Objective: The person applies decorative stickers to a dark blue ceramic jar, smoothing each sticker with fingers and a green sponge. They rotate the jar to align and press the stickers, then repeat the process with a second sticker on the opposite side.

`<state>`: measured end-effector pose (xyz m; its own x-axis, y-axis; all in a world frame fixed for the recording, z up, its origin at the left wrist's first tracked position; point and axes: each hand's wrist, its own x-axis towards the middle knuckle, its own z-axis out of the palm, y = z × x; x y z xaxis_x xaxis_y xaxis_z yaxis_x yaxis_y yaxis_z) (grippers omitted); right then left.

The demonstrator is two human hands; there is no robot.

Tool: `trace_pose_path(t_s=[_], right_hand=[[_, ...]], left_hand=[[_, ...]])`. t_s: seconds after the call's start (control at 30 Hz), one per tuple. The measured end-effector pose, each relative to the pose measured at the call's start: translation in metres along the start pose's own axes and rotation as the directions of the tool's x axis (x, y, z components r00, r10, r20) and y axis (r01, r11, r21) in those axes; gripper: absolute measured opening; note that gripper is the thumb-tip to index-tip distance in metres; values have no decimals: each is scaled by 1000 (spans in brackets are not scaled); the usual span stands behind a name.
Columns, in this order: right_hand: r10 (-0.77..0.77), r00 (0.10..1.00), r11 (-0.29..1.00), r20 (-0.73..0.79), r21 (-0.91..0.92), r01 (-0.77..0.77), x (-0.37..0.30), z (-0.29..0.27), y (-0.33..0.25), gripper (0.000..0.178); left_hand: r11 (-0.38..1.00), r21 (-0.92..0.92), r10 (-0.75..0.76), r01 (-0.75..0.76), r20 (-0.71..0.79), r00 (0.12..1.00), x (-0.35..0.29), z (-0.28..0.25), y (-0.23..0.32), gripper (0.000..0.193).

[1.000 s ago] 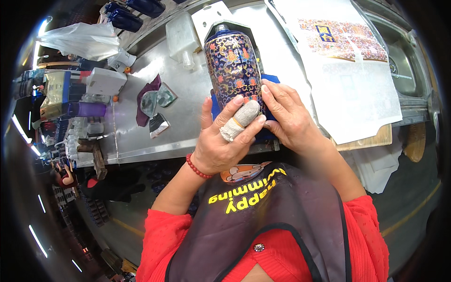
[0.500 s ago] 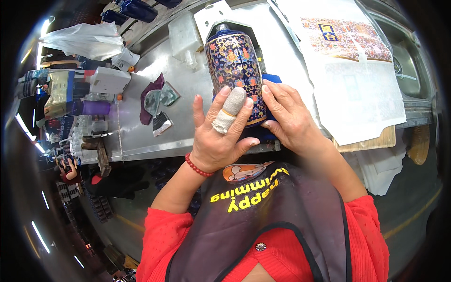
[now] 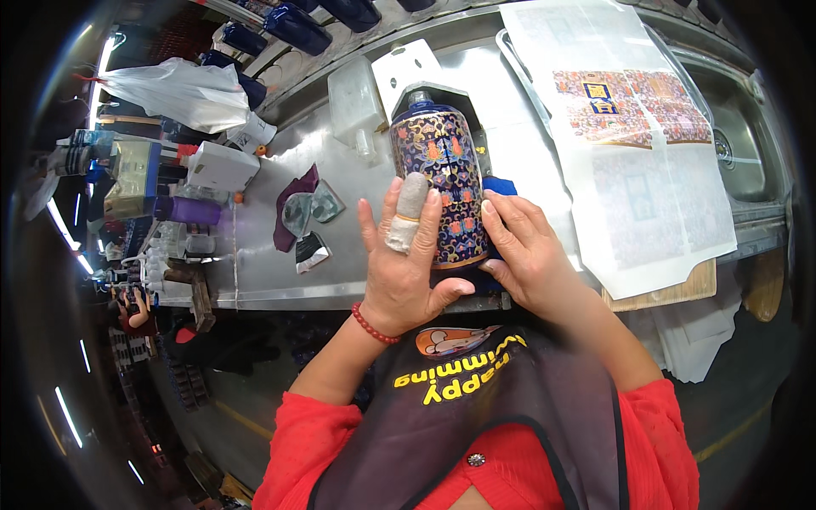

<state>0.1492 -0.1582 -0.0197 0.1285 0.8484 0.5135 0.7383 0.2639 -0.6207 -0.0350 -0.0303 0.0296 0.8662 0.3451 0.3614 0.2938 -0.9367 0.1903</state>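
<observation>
A dark blue bottle (image 3: 438, 151) with a dense gold, red and blue floral pattern lies on its back, neck pointing away from me. Across its lower left side rests my left hand (image 3: 399, 276), fingers spread; one finger wears a pale cloth cover (image 3: 411, 212) held by a band. Along the bottle's right side lies my right hand (image 3: 531, 255), its fingers stretched out, the fingertips at the patterned surface. A blue cloth (image 3: 500, 184) shows partly between the bottle and my right hand. Under the bottle's neck end is a grey-edged holder (image 3: 467, 102), mostly hidden.
White sheets with printed patterned panels (image 3: 603, 110) lie to the right on a wooden board (image 3: 667, 286), beside a metal sink (image 3: 735, 157). Left on the steel table (image 3: 255, 285) are a purple cloth (image 3: 289, 200) and clear scraps. A clear plastic box (image 3: 353, 98) stands farther back.
The whole view has shifted, so the scene sits lower and farther right. My left hand has slid leftward over the bottle. The right hand stays at the bottle's right side.
</observation>
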Motion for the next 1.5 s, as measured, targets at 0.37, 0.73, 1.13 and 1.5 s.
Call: trace_pose_path(t_s=[0.37,0.73,1.13,1.5], right_hand=[[1,1000,1000,22,5,-1,0,-2,1,71],[-30,999,999,-12,-15,30,0,2,4,68],[-1,1000,1000,15,24,1,1,-1,2,69],[9,999,1000,32,17,-9,1,-4,1,71]], left_hand=[[999,26,-48,47,25,999,22,-13,-2,108],[981,185,24,-60,192,981,39,-18,17,109],[979,202,-50,30,93,994,49,-13,-3,114],[989,117,-95,85,86,992,64,-18,-8,114]])
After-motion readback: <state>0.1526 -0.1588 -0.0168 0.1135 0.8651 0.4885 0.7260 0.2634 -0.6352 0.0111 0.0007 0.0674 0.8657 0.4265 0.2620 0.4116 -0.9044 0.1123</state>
